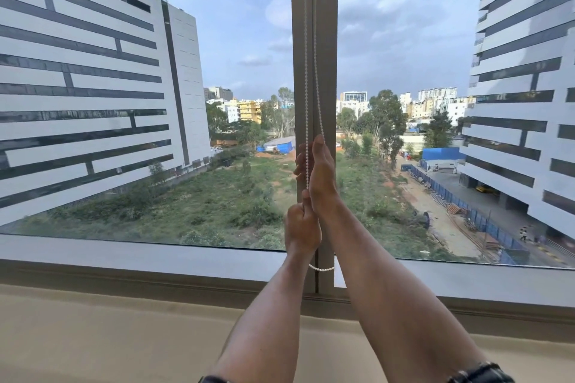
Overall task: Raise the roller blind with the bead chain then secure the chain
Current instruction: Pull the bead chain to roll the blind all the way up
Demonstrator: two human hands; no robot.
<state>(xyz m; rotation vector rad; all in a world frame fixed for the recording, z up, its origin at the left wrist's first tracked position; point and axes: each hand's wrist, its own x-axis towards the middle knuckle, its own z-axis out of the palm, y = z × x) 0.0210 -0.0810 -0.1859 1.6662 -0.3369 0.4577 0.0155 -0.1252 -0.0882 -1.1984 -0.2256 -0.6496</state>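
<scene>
1. We see two bare forearms, with no sleeves covering them anywhere up to the bottom edge of the view.
2. The left hand (302, 227) is bare: no glove, and no ring that we can make out.
3. The right hand (322, 174) is bare too, long and slender in outline, with no ring that we can see.
4. On the right arm, near the bottom edge, sits a black band (479, 375) that looks like a watch strap or bracelet; we cannot tell which.
5. At the bottom edge on the left arm there is a sliver of something dark (213, 379), too cropped for us to identify.
</scene>
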